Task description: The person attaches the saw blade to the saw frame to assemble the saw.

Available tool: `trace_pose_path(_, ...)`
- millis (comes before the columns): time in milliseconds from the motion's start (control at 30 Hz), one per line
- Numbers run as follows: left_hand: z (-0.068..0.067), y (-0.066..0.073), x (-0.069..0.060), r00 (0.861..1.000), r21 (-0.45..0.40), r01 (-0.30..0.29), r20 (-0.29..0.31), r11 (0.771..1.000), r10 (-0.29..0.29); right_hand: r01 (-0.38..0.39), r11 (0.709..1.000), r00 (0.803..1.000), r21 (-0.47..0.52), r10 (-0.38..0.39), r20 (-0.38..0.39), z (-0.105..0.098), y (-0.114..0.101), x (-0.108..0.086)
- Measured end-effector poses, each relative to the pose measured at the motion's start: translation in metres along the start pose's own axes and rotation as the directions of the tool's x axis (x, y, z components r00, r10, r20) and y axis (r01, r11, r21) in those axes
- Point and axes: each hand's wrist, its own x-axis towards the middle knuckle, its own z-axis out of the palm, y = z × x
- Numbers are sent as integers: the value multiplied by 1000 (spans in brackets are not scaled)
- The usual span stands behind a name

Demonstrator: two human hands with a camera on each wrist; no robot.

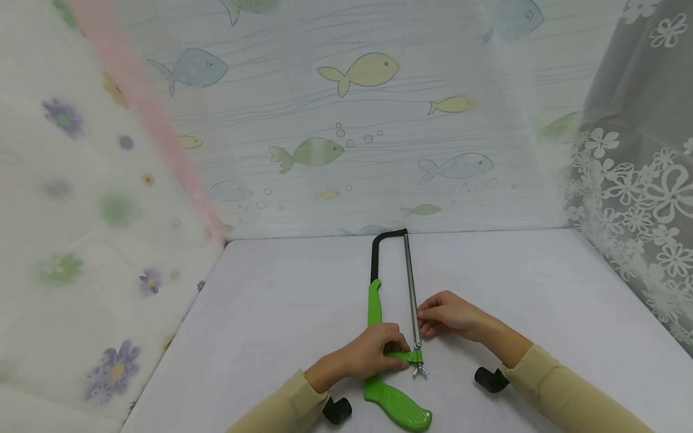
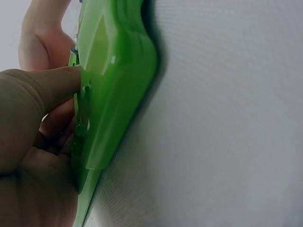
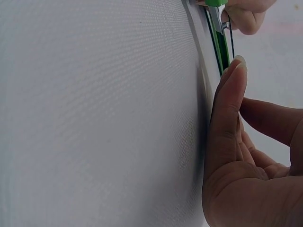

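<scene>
A hacksaw [image 1: 399, 408] lies on the white tabletop, with a green handle, a black front frame and a long grey blade [image 1: 410, 282]. My left hand [image 1: 373, 352] grips its green rear bracket [image 1: 415, 356], just above a silver wing nut [image 1: 420, 371]. Close up in the left wrist view, the thumb presses against the green plastic body [image 2: 111, 80], and the other fingers are partly hidden behind it. Toward the lower part of the blade, my right hand [image 1: 452, 316] pinches it from the right side; the fingertips [image 3: 239, 64] meet the thin dark blade edge in the right wrist view.
A black wrist device [image 1: 337, 411] sits under the left sleeve, another black device [image 1: 491, 379] under the right one. Behind the table [image 1: 292, 288] hangs a fish-print curtain [image 1: 373, 120]. Flowered cloth [image 1: 81, 240] borders the left, white lace [image 1: 649, 198] the right.
</scene>
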Motion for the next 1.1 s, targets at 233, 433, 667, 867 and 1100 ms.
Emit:
trace_pose_path(233,0,0,0,1000,-2,-1,-6,1000,1,3,1000,1000,-8,-3,3,0,1,2)
trace_pose_path(433,0,1,-1,1000,-2,-7,-19,1000,7,12,999,1000,-34,-12,3,2,0,2)
trace_pose_path(667,0,1,-1,1000,-6,-16,-23,1000,16,38,988,999,-151,-42,-28,2,-3,-6)
trace_pose_path(867,1,2,-1,1000,12,-22,-22,1000,23,93,929,989,-357,-126,-70,3,-7,-21)
trace_pose_path(1100,1,1,-2,999,4,-23,-26,1000,23,123,863,984,-490,-169,-50,9,-8,-40)
